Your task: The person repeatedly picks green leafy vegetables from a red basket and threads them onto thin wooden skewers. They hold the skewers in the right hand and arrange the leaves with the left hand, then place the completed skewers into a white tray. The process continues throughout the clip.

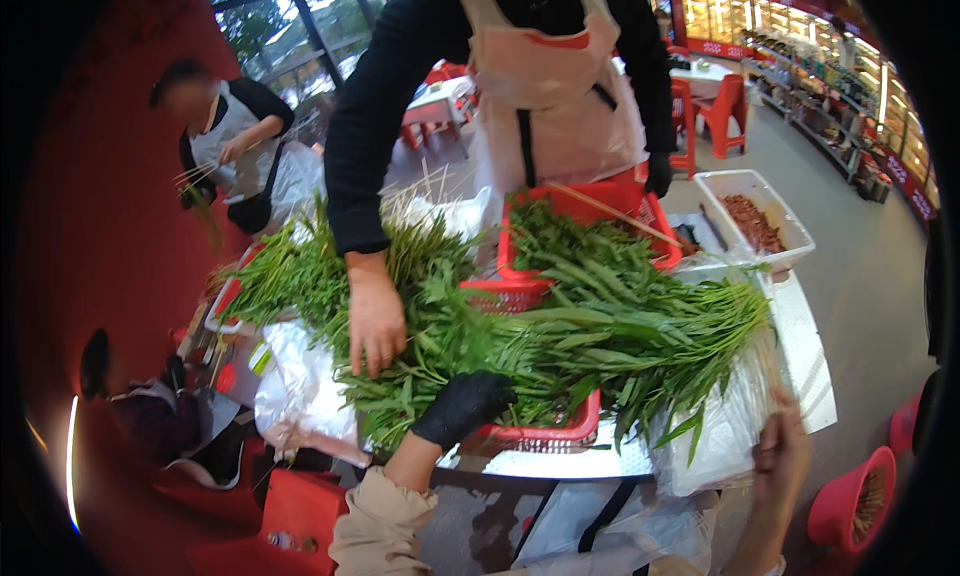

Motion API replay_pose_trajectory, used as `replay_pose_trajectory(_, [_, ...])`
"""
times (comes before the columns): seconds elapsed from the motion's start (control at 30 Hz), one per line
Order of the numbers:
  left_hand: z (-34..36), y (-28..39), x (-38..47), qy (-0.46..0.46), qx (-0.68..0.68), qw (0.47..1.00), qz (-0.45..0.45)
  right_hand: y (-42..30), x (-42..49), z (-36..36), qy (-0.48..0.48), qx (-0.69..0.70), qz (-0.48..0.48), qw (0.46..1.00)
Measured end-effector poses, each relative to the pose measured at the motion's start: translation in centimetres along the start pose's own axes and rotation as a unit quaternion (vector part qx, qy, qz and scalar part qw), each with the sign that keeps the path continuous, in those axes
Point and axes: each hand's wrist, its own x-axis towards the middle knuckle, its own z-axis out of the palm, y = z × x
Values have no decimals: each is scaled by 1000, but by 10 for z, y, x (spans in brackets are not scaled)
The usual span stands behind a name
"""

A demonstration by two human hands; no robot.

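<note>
My left hand [466,407], in a black glove, rests among long-stemmed leafy greens [645,328] heaped across the table. Its fingertips are partly lost in the leaves, so its grip is unclear. Under the leaves by that hand shows a red plastic basket [585,420]. At the right edge of the table, my bare right hand [780,445] has its fingers curled beside a clear plastic bag [720,433] and some thin pale sticks [766,358]. Blur hides whether it pinches anything. A co-worker's bare hand [377,317] reaches down into the same heap from across the table.
Another red basket [585,201] with greens stands opposite, with a stick across it. A white tub [754,219] of reddish pieces sits far right. Bundled skewers [424,201] stand behind the greens. A pink bucket [855,497] of sticks and a red chair [300,512] flank me below.
</note>
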Motion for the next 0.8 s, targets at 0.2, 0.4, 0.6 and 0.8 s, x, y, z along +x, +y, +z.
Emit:
replay_pose_trajectory(0.2, [31,23,16,136,-42,990,9,69,-36,8,-66,-20,183,981])
replay_pose_trajectory(0.4, [39,23,17,185,-100,977,-35,70,-70,11,-141,-203,177,953])
replay_pose_trajectory(0.6, [45,19,12,200,-117,969,-79,59,-66,20,-96,-100,118,983])
replay_pose_trajectory(0.8, [47,20,12,208,-117,967,-86,47,-69,19,-142,-173,82,971])
